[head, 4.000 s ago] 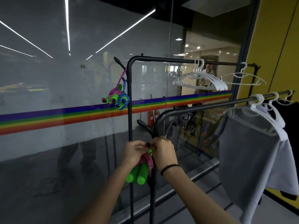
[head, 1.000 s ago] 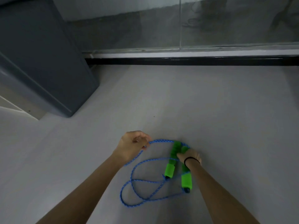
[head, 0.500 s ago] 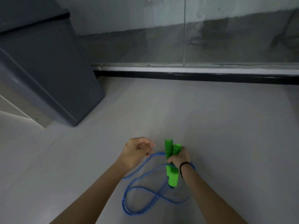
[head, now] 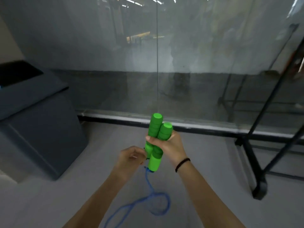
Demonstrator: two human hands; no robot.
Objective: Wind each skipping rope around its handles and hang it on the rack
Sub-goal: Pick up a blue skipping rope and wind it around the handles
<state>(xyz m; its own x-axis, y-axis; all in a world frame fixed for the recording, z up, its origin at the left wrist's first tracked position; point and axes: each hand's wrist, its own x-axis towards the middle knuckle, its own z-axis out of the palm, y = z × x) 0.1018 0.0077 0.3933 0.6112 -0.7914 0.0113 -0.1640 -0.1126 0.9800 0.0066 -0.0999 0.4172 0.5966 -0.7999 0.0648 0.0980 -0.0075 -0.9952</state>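
**Start of winding, head view.** The two green handles (head: 154, 127) are held side by side and nearly upright in the right hand (head: 167, 145). Its fingers are wrapped round their middles, so that both ends stand clear of the fist. This pairing is judged to form a single core on which the cord can be laid. The upper ends project above the grip; the lower ends, from which the cord issues, lie just below it.

The left hand (head: 130, 159) is set just beside and below the grip, with its fingers curled. The blue rope (head: 151, 192) appears to be pinched between the fingertips close to the handle ends, though the contact is blurred. Held so near, the cord can be guided and kept taut for the first turn.

Below both hands the rope hangs slack and lies in loose loops on the floor (head: 205, 162). No turn is seen round the handles; winding is judged not yet begun, and hanging is still to be done.

To the right of the grip, well apart, a black rack foot (head: 259, 190) rests on the floor. A dark bin (head: 41, 129) stands to the left, and a glass wall (head: 181, 63) lies beyond. A black band (head: 182, 164) is worn on the right wrist.
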